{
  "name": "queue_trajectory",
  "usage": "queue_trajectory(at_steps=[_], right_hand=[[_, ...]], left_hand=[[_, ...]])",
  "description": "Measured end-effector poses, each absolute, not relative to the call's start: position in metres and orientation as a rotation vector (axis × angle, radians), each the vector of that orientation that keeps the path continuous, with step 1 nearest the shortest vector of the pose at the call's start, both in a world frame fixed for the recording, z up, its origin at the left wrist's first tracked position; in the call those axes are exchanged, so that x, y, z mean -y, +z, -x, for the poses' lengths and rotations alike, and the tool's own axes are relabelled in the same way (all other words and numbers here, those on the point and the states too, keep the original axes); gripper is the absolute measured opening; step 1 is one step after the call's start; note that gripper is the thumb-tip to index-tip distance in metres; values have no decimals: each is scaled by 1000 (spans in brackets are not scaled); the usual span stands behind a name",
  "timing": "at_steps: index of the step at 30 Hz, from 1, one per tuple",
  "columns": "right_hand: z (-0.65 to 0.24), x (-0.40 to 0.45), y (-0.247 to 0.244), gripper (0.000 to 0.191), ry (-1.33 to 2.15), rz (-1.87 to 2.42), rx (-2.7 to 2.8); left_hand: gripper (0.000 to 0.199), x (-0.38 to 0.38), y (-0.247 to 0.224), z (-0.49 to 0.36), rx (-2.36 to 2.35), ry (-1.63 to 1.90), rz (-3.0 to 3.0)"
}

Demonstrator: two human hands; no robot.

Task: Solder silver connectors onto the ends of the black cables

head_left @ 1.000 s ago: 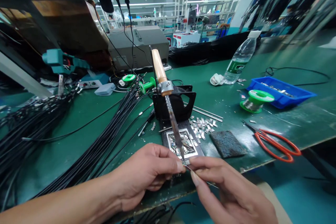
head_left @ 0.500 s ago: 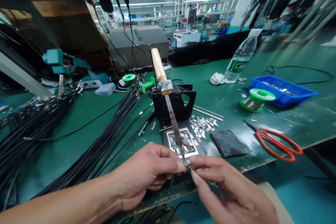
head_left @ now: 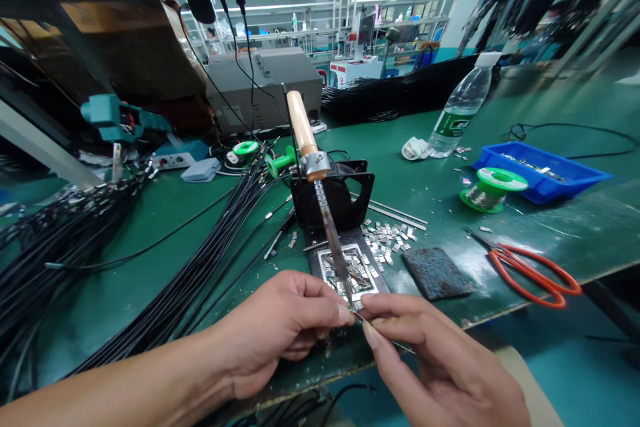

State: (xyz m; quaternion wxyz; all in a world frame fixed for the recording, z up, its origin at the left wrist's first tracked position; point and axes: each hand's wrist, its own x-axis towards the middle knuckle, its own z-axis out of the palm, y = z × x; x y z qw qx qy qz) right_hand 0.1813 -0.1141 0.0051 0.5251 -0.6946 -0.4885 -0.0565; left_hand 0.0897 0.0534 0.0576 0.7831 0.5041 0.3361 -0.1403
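A soldering iron (head_left: 301,121) with a wooden handle is clamped upright at a slant, its tip pointing down between my hands. My left hand (head_left: 287,327) is pinched closed right at the tip; what lies between its thumb and finger is too small and covered to name. From the other side, my right hand (head_left: 430,347) pinches a thin wire (head_left: 359,317) whose front end meets the iron's tip at my left fingertips. Beneath the iron, a square metal tray (head_left: 371,292) holds small metal pieces. More small metal clips (head_left: 387,240) lie scattered beside it.
Red-handled scissors (head_left: 537,267), a dark scouring pad (head_left: 436,272), a solder spool (head_left: 493,190), a blue bin (head_left: 565,183) and a tilted water bottle (head_left: 457,113) stand right. Bundled black cables (head_left: 200,260) cover the left. A black fan frame (head_left: 357,193) sits behind the iron.
Both hands stay almost in place, still pinched at the iron's tip. The view shifts very slightly; nothing is taken up or let go.
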Motion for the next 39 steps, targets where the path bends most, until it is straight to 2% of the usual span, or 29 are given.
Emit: queue_trajectory(at_steps=[30, 39], right_hand=[[-181, 115, 3, 11, -62, 1623, 1143], [-182, 116, 2, 12, -81, 1571, 1144]], left_hand=[[38, -54, 58, -91, -741, -320, -1076], [44, -54, 57, -92, -737, -312, -1085]])
